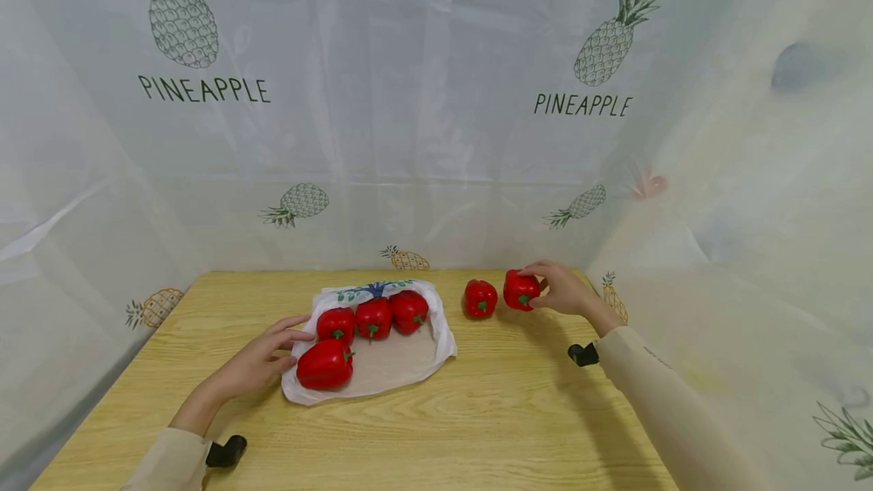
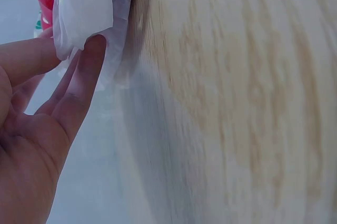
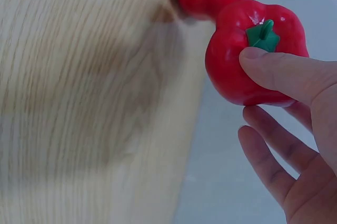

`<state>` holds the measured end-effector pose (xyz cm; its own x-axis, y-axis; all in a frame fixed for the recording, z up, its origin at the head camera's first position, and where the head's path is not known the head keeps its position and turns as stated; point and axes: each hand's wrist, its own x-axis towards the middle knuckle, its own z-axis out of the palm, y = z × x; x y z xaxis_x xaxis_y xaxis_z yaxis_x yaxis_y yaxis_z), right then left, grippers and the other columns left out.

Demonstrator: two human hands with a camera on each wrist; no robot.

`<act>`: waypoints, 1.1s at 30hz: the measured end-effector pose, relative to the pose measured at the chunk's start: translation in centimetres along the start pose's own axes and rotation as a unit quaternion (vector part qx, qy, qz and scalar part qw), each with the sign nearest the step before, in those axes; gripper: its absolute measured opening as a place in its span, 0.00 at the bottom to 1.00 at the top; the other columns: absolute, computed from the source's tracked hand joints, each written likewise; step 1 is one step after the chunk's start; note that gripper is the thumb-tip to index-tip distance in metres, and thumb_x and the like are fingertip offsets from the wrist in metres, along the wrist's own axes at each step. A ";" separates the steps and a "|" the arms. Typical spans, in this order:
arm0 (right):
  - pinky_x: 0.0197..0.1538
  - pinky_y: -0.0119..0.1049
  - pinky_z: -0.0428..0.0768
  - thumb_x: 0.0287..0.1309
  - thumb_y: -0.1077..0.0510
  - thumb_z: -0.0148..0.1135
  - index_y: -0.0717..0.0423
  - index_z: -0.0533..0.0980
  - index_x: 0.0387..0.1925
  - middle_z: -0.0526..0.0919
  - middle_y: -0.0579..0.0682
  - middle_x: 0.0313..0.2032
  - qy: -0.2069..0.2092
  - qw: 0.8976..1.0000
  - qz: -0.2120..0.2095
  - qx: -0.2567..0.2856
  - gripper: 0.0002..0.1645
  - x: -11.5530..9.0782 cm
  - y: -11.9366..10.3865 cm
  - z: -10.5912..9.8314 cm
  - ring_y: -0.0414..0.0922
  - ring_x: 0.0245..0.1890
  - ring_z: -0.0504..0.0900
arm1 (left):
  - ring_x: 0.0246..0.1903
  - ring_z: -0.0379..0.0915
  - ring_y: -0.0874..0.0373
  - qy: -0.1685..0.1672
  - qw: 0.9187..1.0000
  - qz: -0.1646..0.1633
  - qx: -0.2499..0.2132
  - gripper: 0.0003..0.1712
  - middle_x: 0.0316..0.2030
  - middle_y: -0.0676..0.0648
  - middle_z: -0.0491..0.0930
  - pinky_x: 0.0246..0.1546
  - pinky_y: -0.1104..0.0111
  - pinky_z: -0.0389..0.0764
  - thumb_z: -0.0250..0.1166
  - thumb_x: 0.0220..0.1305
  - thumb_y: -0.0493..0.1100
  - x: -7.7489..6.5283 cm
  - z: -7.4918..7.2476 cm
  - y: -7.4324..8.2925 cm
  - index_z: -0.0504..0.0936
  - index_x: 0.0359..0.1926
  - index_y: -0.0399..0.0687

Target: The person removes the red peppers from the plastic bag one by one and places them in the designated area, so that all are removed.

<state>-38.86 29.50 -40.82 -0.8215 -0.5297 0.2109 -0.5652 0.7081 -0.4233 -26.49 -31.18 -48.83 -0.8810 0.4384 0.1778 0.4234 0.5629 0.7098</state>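
Note:
My right hand (image 1: 562, 290) holds a shiny red bell pepper (image 1: 518, 290) with a green stem. In the right wrist view, the thumb presses beside the stem of this pepper (image 3: 226, 71), and some fingers reach beneath it. Just left of it, a second red bell pepper (image 1: 480, 298) stands on the table. My left hand (image 1: 255, 362) is at the left edge of a white bag (image 1: 446, 343) with its rim folded down. The left wrist view shows the bag's rim (image 2: 87, 13) between thumb and fingers. Several red bell peppers (image 1: 373, 318) lie inside, along its back and left.
The wooden table (image 1: 477, 430) ends at the back against a hanging curtain (image 1: 409, 135) printed with pineapples. The same sheeting hangs at both sides. Bare wood lies in front of the bag. Black wrist mounts (image 1: 226, 451) show at both sleeves.

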 end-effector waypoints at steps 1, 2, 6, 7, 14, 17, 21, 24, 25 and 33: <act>0.50 0.56 0.87 0.56 0.71 0.78 0.67 0.78 0.65 0.78 0.67 0.63 -0.001 1.000 0.000 0.002 0.35 0.0 0.2 0.1 0.57 0.47 0.84 | 0.64 0.73 0.37 0.001 1.000 0.000 0.000 0.23 0.80 0.39 0.57 0.56 0.68 0.80 0.64 0.74 0.29 0.0 0.0 0.0 0.81 0.66 0.44; 0.50 0.57 0.87 0.55 0.71 0.77 0.68 0.78 0.65 0.78 0.68 0.63 -0.002 1.000 0.000 0.004 0.34 0.0 0.5 0.2 0.58 0.47 0.84 | 0.64 0.73 0.37 0.001 1.000 0.001 0.000 0.23 0.80 0.38 0.57 0.56 0.68 0.80 0.64 0.74 0.29 0.0 0.0 0.0 0.81 0.66 0.43; 0.51 0.59 0.86 0.55 0.72 0.77 0.68 0.78 0.64 0.79 0.68 0.63 -0.007 1.000 0.008 0.003 0.34 -0.2 1.4 0.6 0.59 0.48 0.85 | 0.64 0.72 0.37 0.004 1.000 0.003 0.002 0.23 0.80 0.39 0.58 0.56 0.69 0.80 0.64 0.74 0.29 0.0 0.0 0.1 0.82 0.66 0.44; 0.51 0.60 0.86 0.55 0.72 0.77 0.68 0.78 0.64 0.79 0.68 0.63 -0.008 1.000 0.011 0.003 0.34 -0.3 1.6 0.8 0.59 0.48 0.85 | 0.64 0.72 0.36 0.005 1.000 0.004 0.001 0.23 0.80 0.39 0.58 0.56 0.69 0.80 0.64 0.73 0.29 0.0 0.0 0.1 0.82 0.66 0.44; 0.52 0.59 0.86 0.55 0.73 0.77 0.68 0.78 0.64 0.78 0.70 0.64 -0.018 1.000 0.008 0.012 0.33 -0.1 3.7 2.4 0.63 0.51 0.85 | 0.64 0.73 0.36 0.005 1.000 0.001 -0.001 0.23 0.80 0.38 0.58 0.55 0.70 0.80 0.64 0.73 0.28 0.0 0.1 0.0 0.82 0.66 0.42; 0.52 0.58 0.86 0.54 0.72 0.77 0.67 0.79 0.64 0.79 0.69 0.64 -0.014 1.000 0.006 0.014 0.33 -0.1 4.2 2.8 0.64 0.54 0.83 | 0.64 0.73 0.37 0.003 1.000 -0.001 -0.003 0.23 0.80 0.39 0.57 0.55 0.71 0.80 0.64 0.73 0.29 0.0 0.1 -0.1 0.82 0.66 0.43; 0.51 0.60 0.86 0.55 0.72 0.76 0.66 0.78 0.64 0.79 0.69 0.64 -0.011 1.000 0.012 0.022 0.34 -0.2 4.4 3.1 0.64 0.52 0.83 | 0.64 0.74 0.40 0.007 1.000 0.005 0.002 0.23 0.80 0.41 0.58 0.55 0.70 0.80 0.64 0.74 0.29 0.0 0.1 -0.1 0.82 0.66 0.45; 0.49 0.57 0.87 0.56 0.72 0.75 0.66 0.78 0.65 0.78 0.70 0.64 -0.013 1.000 0.013 0.023 0.34 -0.2 4.5 3.3 0.62 0.49 0.85 | 0.64 0.75 0.41 0.008 1.000 0.004 0.005 0.23 0.80 0.41 0.58 0.56 0.70 0.80 0.65 0.74 0.30 0.0 0.1 0.0 0.82 0.66 0.45; 0.49 0.56 0.87 0.56 0.72 0.75 0.67 0.77 0.65 0.78 0.71 0.64 -0.014 1.000 0.012 0.023 0.34 -0.2 4.5 3.4 0.62 0.48 0.85 | 0.64 0.75 0.41 0.007 1.000 0.003 0.005 0.23 0.80 0.42 0.58 0.56 0.70 0.80 0.65 0.74 0.30 0.0 0.1 0.0 0.82 0.66 0.45; 0.49 0.55 0.87 0.58 0.72 0.74 0.69 0.76 0.66 0.76 0.73 0.64 -0.023 0.999 0.004 0.032 0.34 0.2 4.5 3.7 0.58 0.44 0.87 | 0.64 0.74 0.39 0.006 1.000 -0.001 0.006 0.23 0.80 0.40 0.58 0.56 0.71 0.80 0.64 0.74 0.29 -0.2 0.1 0.1 0.81 0.66 0.44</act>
<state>-41.29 30.85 -45.94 -0.8205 -0.5466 0.1675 -0.5520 0.6813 -0.4808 -26.30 -31.11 -48.89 -0.8839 0.4295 0.1848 0.4248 0.5724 0.7014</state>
